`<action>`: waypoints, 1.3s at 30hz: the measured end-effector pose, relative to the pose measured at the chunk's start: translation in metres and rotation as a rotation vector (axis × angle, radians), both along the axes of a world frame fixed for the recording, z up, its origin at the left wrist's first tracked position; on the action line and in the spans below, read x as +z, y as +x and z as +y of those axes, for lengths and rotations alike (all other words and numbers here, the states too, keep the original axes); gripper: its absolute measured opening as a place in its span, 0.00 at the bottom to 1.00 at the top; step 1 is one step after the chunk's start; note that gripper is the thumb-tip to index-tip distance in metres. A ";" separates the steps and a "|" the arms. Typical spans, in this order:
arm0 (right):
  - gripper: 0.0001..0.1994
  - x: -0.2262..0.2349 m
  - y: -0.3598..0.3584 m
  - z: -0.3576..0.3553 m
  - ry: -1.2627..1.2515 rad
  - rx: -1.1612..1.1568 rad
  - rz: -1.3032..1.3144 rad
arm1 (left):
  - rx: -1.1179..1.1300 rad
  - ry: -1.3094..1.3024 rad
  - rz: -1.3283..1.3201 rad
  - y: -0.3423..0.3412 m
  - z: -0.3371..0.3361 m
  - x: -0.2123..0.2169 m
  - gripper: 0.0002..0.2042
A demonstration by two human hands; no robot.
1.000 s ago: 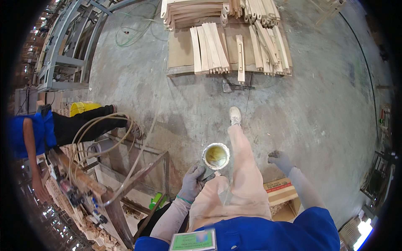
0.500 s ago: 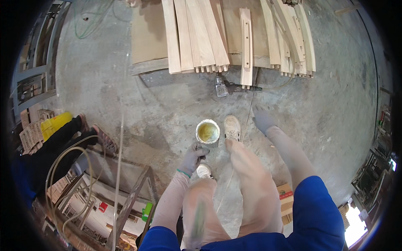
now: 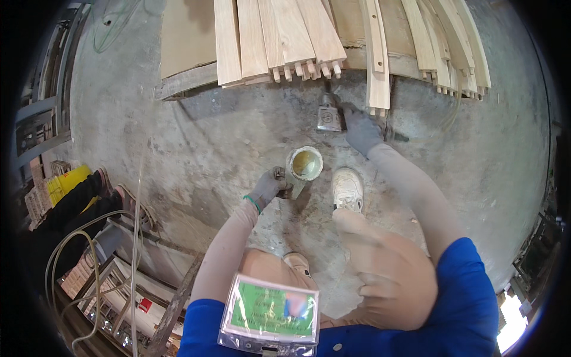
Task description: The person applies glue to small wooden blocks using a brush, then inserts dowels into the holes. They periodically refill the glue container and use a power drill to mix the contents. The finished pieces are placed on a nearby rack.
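My left hand [image 3: 269, 187], in a grey glove, is closed at the near left side of an open can [image 3: 291, 172] with a pale, crusted rim and yellowish contents. The exact grip is partly hidden by the fingers. My right hand [image 3: 363, 132], also gloved in grey, reaches forward and closes around the dark handle of a metal-bodied air tool [image 3: 329, 118]. The tool lies on the floor just short of the wooden pieces [image 3: 288, 35], whose ends carry round dowels. To its right lies a narrow wooden piece [image 3: 377, 71] with holes along it.
More curved wooden pieces [image 3: 455, 47] lie at the far right, on cardboard [image 3: 189, 41]. At left are another person's legs [image 3: 71, 202], a yellow container [image 3: 66, 182], a looped hose [image 3: 95, 256] and a frame [image 3: 178, 297]. A badge [image 3: 270, 312] hangs before me.
My right hand has moved forward and left onto the air tool's handle. My left hand and the can have shifted forward in view. I lean further forward, and the badge has swung into view.
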State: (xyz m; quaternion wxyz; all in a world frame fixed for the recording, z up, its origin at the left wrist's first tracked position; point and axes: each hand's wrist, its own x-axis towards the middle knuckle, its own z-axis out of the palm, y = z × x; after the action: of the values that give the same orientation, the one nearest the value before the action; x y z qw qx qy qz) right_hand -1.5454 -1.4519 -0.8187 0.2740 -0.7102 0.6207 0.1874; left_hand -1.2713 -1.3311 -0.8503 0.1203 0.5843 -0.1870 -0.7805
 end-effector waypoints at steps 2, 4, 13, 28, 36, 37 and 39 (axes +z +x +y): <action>0.27 0.003 -0.018 0.022 0.070 -0.068 -0.032 | -0.163 -0.008 -0.057 0.005 -0.006 -0.011 0.16; 0.27 0.029 -0.034 0.052 0.029 -0.151 -0.087 | -0.245 -0.093 -0.040 0.002 -0.008 -0.028 0.17; 0.26 0.054 -0.103 0.092 0.466 -0.687 -0.248 | -0.647 -0.479 -0.375 -0.113 0.020 -0.047 0.19; 0.11 0.033 -0.158 0.062 0.355 -0.738 -0.365 | 0.210 -0.252 -1.145 0.121 0.200 0.129 0.14; 0.11 0.046 -0.121 0.055 0.264 -0.674 -0.275 | 0.003 0.560 -1.328 0.263 0.416 0.063 0.24; 0.11 0.029 -0.116 0.051 0.297 -0.654 -0.281 | -0.063 0.564 -1.484 0.281 0.451 0.049 0.27; 0.12 0.032 -0.114 0.049 0.284 -0.637 -0.275 | -0.091 0.498 -1.541 0.302 0.457 0.028 0.27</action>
State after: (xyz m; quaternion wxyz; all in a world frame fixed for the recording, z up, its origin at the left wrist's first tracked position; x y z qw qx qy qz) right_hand -1.6590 -1.4027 -0.7872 0.4953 -0.4550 0.7357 0.0798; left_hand -0.9698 -0.8746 -0.8225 -0.2079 0.9592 -0.0616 -0.1816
